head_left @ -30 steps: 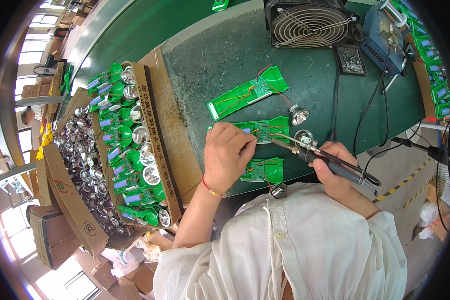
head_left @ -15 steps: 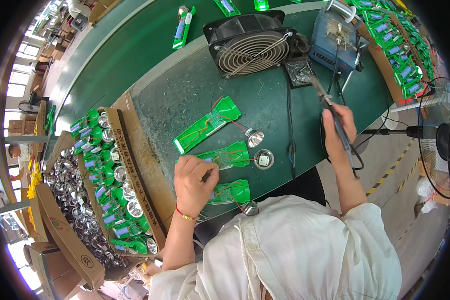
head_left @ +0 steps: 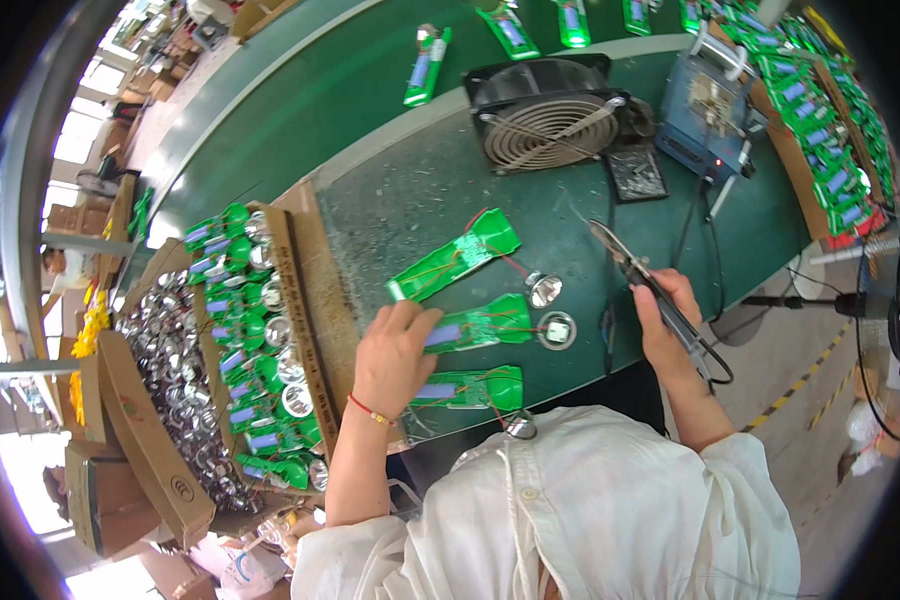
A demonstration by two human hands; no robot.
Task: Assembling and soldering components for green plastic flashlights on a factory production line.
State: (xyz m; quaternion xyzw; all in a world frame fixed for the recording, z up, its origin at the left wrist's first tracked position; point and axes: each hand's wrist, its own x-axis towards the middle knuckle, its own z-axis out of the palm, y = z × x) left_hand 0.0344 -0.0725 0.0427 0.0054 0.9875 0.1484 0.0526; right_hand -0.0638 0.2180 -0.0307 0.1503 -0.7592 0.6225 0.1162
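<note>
Three green plastic torch housings lie side by side on the green table. The far one (head_left: 458,258), the middle one (head_left: 485,324) and the near one (head_left: 475,388) each have a silver reflector on thin wires; the middle reflector (head_left: 557,331) faces up. My left hand (head_left: 395,355) is closed over the left end of the middle housing, beside its blue-purple cell, with the fingertips partly hidden. In my right hand (head_left: 665,310) is a soldering iron (head_left: 652,283), gripped like a pen. Its tip points up and left, above the table and apart from the housings.
On the left, a cardboard box (head_left: 305,345) holds several wired housings, beside many loose reflectors (head_left: 165,400). A black fan (head_left: 550,125), a tip-cleaning tray (head_left: 637,175) and a blue soldering station (head_left: 705,125) stand at the back. More housings fill a box (head_left: 790,150) at far right.
The soldering iron has left the tip-cleaning tray and come down and left over the table. My left hand has settled on the middle housing's left end. The whole view has shifted.
</note>
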